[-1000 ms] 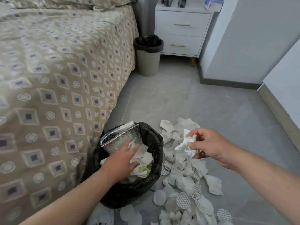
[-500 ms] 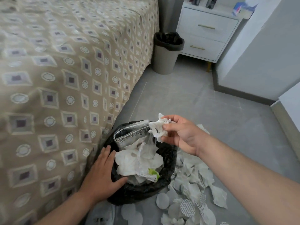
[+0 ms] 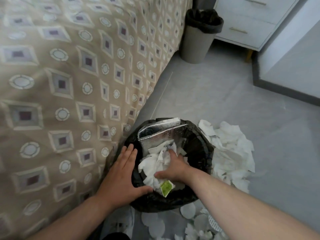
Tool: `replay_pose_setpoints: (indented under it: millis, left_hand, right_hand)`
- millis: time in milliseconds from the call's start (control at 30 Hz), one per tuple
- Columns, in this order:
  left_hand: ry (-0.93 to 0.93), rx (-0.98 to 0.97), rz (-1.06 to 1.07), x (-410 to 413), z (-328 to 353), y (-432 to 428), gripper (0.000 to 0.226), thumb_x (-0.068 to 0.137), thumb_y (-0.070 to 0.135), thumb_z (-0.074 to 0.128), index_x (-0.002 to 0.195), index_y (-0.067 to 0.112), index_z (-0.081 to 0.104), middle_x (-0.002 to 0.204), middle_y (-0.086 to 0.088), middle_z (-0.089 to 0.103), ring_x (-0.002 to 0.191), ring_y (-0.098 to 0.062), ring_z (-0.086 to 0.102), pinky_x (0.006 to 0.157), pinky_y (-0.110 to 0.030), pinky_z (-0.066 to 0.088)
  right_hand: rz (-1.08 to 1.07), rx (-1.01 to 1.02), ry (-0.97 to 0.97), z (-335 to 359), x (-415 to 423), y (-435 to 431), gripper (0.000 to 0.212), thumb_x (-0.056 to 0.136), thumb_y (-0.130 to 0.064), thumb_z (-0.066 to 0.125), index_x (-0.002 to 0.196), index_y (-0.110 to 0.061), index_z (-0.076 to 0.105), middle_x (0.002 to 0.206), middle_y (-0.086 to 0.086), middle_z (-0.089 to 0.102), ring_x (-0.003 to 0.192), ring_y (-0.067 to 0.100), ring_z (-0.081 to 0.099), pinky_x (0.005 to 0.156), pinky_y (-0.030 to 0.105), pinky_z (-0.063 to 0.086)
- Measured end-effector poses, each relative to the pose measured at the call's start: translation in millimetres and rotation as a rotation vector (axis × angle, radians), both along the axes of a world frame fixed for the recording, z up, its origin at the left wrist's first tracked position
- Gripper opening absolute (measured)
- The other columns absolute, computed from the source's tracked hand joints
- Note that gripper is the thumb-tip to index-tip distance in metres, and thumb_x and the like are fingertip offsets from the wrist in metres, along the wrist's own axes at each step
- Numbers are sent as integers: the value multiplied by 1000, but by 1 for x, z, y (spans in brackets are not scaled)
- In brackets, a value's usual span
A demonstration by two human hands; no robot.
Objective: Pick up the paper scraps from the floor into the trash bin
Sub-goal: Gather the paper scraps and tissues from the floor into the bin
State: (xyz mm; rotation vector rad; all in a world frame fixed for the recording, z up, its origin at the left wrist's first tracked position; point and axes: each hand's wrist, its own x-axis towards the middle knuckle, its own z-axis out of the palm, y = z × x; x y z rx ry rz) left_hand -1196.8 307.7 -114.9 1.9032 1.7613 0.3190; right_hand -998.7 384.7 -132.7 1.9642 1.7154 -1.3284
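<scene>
A low trash bin (image 3: pixel 201 142) lined with a black bag stands on the grey floor beside the bed. It holds crumpled white paper (image 3: pixel 151 164), a silver foil pouch (image 3: pixel 155 135) and a green-printed piece (image 3: pixel 165 187). My right hand (image 3: pixel 174 167) is inside the bin, palm down on the paper, thumb spread, fingertips sunk among the scraps. My left hand (image 3: pixel 121 172) lies flat against the bin's left rim, thumb along the front edge. More white paper scraps (image 3: pixel 230 149) are heaped on the floor right of the bin, and round scraps (image 3: pixel 188 209) lie in front of it.
The bed (image 3: pixel 60 84) with a beige patterned cover fills the left side and touches the bin. A taller beige bin (image 3: pixel 199 35) with a black liner stands at the far end by a white nightstand (image 3: pixel 247 23). A wall with a dark baseboard (image 3: pixel 285 90) runs along the right.
My right hand has carried the white scrap from above the rim down into the bin. My left hand stays on the bin's left side. The view has tilted down and closer.
</scene>
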Motion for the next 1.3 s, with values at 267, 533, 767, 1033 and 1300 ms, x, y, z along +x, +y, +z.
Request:
replay_pose_setpoints:
  millis: [267, 533, 767, 1033, 1300]
  left_hand:
    - [38, 5, -37, 0, 9, 4, 124, 53, 87, 37, 152, 20, 2, 152, 13, -21, 140, -4, -24, 116, -28, -3]
    - [-42, 321, -681, 71, 127, 4, 47, 86, 52, 46, 110, 14, 61, 110, -2, 62, 103, -17, 55, 92, -26, 41]
    - [290, -596, -754, 176, 60, -35, 37, 90, 42, 48, 103, 10, 61, 103, -8, 61, 100, -25, 57, 84, -33, 45]
    - [422, -652, 51, 157, -98, -98, 123, 50, 74, 64, 146, 21, 8, 154, -6, 2, 143, -34, 4, 111, -46, 26]
    - [375, -607, 121, 188, -129, -120, 112, 68, 68, 60, 149, 22, -1, 156, -14, -13, 143, -37, -4, 114, -47, 16]
  right_hand:
    - [178, 119, 20, 48, 8, 6, 103, 75, -53, 69, 153, -27, 5, 159, 14, 13, 144, 31, 23, 114, 35, 28]
    - [89, 450, 117, 168, 129, -38, 23, 88, -27, 59, 109, -21, 64, 91, -6, 65, 81, 11, 60, 74, 21, 47]
    - [44, 273, -54, 88, 238, -80, 25, 88, -21, 56, 109, -12, 65, 95, -4, 65, 90, 17, 58, 73, 25, 41]
    - [209, 108, -196, 6, 274, -112, 64, 81, -47, 61, 138, -24, 42, 134, 7, 51, 121, 24, 51, 97, 33, 44]
    - [355, 92, -184, -54, 249, -135, 128, 65, -51, 79, 145, -42, -19, 153, 0, -36, 148, 30, 4, 109, 41, 38]
